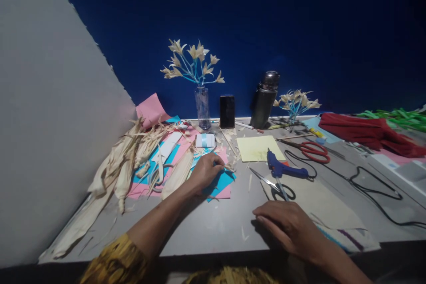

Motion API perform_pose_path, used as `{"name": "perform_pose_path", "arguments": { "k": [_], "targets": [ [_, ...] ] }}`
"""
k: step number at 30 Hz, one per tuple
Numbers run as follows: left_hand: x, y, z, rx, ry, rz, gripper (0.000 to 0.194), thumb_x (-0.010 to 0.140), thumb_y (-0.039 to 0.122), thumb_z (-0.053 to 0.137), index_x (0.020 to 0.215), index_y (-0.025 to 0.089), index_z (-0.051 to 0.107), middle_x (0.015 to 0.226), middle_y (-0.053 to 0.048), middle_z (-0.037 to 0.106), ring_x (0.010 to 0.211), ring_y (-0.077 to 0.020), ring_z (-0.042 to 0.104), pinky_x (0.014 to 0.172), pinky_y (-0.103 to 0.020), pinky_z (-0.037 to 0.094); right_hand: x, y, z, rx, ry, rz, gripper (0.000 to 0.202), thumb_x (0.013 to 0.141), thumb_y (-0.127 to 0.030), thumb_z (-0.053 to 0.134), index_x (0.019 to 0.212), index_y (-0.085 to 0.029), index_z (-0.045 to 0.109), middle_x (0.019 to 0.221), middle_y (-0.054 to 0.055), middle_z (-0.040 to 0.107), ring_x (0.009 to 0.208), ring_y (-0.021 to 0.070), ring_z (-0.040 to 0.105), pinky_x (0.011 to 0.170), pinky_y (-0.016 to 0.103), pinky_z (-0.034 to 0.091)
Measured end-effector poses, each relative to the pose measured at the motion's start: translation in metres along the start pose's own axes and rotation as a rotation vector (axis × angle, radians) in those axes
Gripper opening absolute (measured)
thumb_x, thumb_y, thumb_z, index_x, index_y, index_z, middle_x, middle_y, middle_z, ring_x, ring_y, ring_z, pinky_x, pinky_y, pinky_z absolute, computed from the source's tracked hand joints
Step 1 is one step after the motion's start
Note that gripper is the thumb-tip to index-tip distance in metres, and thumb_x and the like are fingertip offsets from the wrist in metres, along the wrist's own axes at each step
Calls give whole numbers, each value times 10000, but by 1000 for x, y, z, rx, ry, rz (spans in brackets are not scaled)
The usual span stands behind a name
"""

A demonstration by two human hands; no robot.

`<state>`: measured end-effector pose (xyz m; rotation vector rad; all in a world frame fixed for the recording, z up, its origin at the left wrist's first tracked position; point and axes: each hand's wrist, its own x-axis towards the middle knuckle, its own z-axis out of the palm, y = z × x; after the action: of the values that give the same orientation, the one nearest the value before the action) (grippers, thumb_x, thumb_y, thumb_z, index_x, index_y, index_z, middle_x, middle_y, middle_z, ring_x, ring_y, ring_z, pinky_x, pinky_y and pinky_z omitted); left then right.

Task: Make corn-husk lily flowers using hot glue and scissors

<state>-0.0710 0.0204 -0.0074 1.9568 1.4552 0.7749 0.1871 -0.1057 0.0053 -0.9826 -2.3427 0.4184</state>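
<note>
My left hand [207, 171] is over blue and pink paper [223, 182], its fingers bent and closed together. Small pale husk scraps [229, 167] show at its fingertips; whether they are held is unclear. My right hand [284, 222] rests low over the grey table near its front edge, fingers stretched out and holding nothing visible. Just beyond it lie black-handled scissors [276, 186] and a blue glue gun [286, 168] with a glue stick in its back. Dried corn husks [176, 171] lie left of my left hand.
A glass vase [202, 106] of husk flowers stands at the back beside a phone [227, 112] and a flask [264, 100]. Yellow paper [258, 148] and red-handled scissors [314, 151] lie right of centre. A black cord [362, 186] loops across the right. A white wall [49, 97] bounds the left.
</note>
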Motion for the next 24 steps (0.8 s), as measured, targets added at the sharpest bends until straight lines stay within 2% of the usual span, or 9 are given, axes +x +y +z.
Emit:
{"name": "perform_pose_path", "arguments": {
  "k": [7, 11, 15, 17, 20, 24],
  "targets": [
    [-1, 2, -1, 22, 11, 13, 143, 768, 171, 584, 745, 189, 724, 838, -43, 708, 836, -199, 644, 801, -315, 476, -2, 6, 0, -49, 13, 1, 229, 994, -206, 472, 998, -194, 701, 867, 62, 776, 745, 174, 740, 665, 253, 542],
    [-1, 0, -2, 108, -29, 12, 159, 747, 152, 598, 771, 193, 750, 874, -56, 731, 873, -217, 658, 815, -321, 478, -1, 5, -1, -69, 10, -2, 245, 1001, -210, 458, 984, -197, 702, 857, 63, 775, 722, 171, 737, 657, 249, 548],
    [0, -1, -5, 87, -64, -33, 197, 735, 156, 604, 834, 197, 770, 897, -51, 758, 865, -219, 679, 804, -318, 490, 0, 5, -2, -73, 23, -12, 245, 1004, -215, 458, 990, -203, 702, 869, 63, 780, 730, 169, 743, 636, 239, 550],
    [1, 1, -9, 52, -33, -58, 203, 751, 173, 598, 859, 193, 769, 881, -49, 765, 835, -214, 685, 779, -314, 497, 0, 5, -1, -74, 37, -22, 243, 1004, -213, 459, 989, -203, 701, 869, 64, 783, 739, 170, 747, 644, 241, 556],
    [-3, 13, -27, -5, 95, -23, 175, 775, 188, 583, 823, 185, 751, 872, -47, 767, 842, -201, 683, 798, -303, 501, 0, 3, 0, -67, 57, -38, 229, 998, -204, 469, 995, -197, 699, 887, 68, 788, 757, 174, 755, 659, 249, 569],
    [-22, 28, -77, 1, 256, -38, 244, 868, 317, 532, 831, 181, 731, 699, -24, 716, 667, -175, 651, 715, -302, 519, 0, -5, 4, -40, 103, -77, 216, 992, -192, 478, 994, -197, 694, 864, 65, 790, 748, 178, 760, 650, 247, 584]
  ]
}}
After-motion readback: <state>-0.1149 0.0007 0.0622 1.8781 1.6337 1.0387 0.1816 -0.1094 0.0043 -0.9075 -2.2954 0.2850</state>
